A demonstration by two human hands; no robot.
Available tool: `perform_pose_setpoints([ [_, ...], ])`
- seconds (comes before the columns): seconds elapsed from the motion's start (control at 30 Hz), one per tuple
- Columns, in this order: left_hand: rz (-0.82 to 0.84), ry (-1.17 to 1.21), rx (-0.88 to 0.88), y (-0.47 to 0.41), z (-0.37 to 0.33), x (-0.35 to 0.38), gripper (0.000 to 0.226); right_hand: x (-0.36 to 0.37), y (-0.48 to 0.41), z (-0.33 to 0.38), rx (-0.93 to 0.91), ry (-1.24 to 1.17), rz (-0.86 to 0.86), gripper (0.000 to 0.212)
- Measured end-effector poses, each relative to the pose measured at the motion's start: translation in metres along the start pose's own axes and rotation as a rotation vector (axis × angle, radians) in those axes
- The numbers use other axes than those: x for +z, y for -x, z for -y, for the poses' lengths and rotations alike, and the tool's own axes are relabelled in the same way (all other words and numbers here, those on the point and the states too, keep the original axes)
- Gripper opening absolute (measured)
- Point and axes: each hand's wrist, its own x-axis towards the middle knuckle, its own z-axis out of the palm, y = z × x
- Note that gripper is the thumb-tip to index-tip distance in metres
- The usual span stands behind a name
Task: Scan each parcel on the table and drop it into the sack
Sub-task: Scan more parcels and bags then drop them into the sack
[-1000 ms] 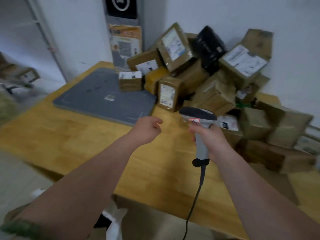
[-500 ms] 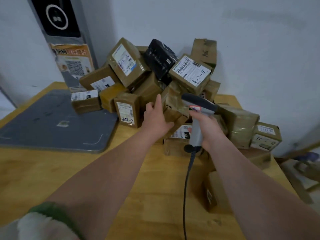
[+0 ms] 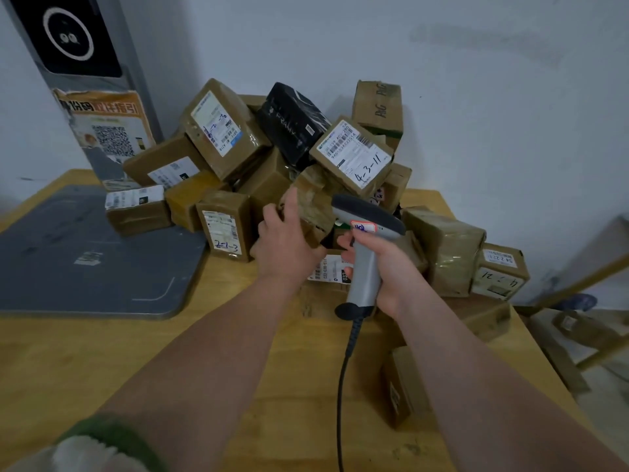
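A heap of brown cardboard parcels (image 3: 354, 155) with white labels lies against the wall at the back of the wooden table (image 3: 102, 356). My left hand (image 3: 286, 240) grips a small taped brown parcel (image 3: 313, 202) in the middle of the heap, fingers curled over its left edge. My right hand (image 3: 384, 267) holds a grey handheld scanner (image 3: 366, 240) by its handle, its head pointing left at that parcel, its black cable hanging down. The sack is out of view.
A grey flat scale pad (image 3: 85, 264) covers the table's left part. A grey kiosk post (image 3: 88, 90) with a QR poster stands behind it. A black box (image 3: 292, 120) tops the heap. One parcel (image 3: 405, 386) lies near my right forearm. Wooden racks stand at right.
My view has swung right onto the heap. My left hand went from a fist over the table to the pile and now grips a parcel. The scanner came closer to it.
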Motion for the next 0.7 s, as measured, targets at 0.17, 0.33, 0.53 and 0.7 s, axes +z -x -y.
perform_pose_setpoints([
  [0.17,-0.081,0.258,-0.253,0.002,0.021,-0.043,0.089,-0.006,0.009,-0.003,-0.049,-0.013,-0.006,0.039],
  [0.33,-0.129,0.574,-0.553,0.034,0.076,-0.086,0.074,-0.006,0.019,-0.019,-0.006,0.014,-0.059,0.052],
  [0.53,-0.037,0.883,-0.759,0.083,0.125,-0.103,0.060,0.008,0.030,-0.041,0.082,0.053,-0.080,0.051],
  [0.7,0.058,1.067,-0.888,0.120,0.141,-0.106,0.072,0.017,0.043,-0.060,0.099,0.103,-0.053,0.045],
])
